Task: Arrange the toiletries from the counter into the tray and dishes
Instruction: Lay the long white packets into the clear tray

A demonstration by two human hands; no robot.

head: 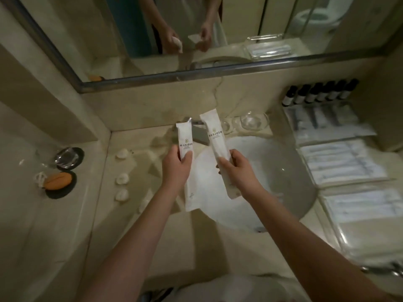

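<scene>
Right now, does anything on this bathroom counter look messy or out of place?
A few things do. Three small round white packets lie loose on the counter left of the sink, not in any dish. A crumpled clear wrapper sits beside the orange soap. The glass dish behind it looks empty.

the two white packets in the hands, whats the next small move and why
Probably carry the right hand and its white packet over to the tray on the right of the sink. Each hand already grips one packet above the basin, and similar flat packets already lie in rows there.
</scene>
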